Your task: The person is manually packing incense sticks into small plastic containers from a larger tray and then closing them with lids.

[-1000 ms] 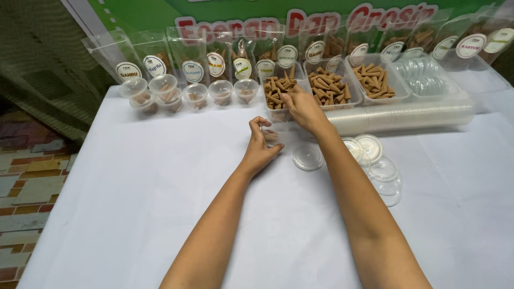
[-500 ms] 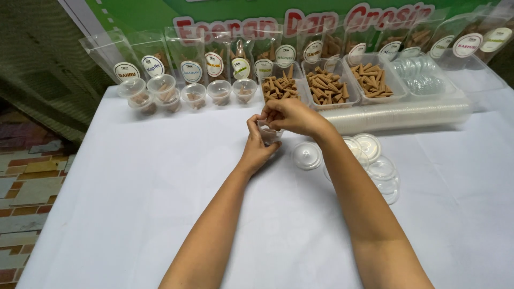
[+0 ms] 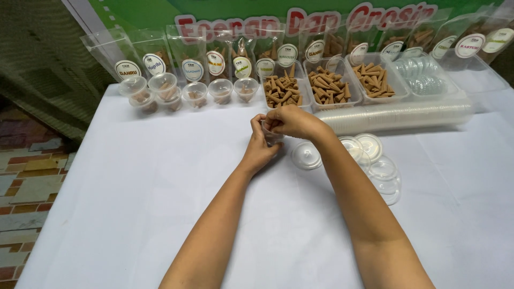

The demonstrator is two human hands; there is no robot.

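1. Far left, back edge of the white counter (image 3: 134,214): a row of clear standing pouches (image 3: 155,53), each with a round white label, leaning against a green banner (image 3: 144,10) with pink-outlined lettering.
2. In front of the pouches: small lidded clear cups (image 3: 163,85) holding brown cones, two of them stacked, the rest in a line.
3. Centre: the left hand (image 3: 259,147) is curled around a small clear cup (image 3: 270,136), gripping its side as it stands on the counter.
4. Directly above that cup: the right hand (image 3: 292,120), fingers pinched together over the rim; what they hold cannot be told.
5. Just behind the hands: three clear trays of brown incense cones (image 3: 329,85), side by side.
6. Right of the hands: loose clear round lids (image 3: 375,160) lying flat, some overlapping; one lid (image 3: 307,156) lies just beside the cup.
7. Further right: a long lying stack of clear lids (image 3: 407,115), and behind it a tray of clear lids (image 3: 425,80) and more labelled pouches (image 3: 471,43).
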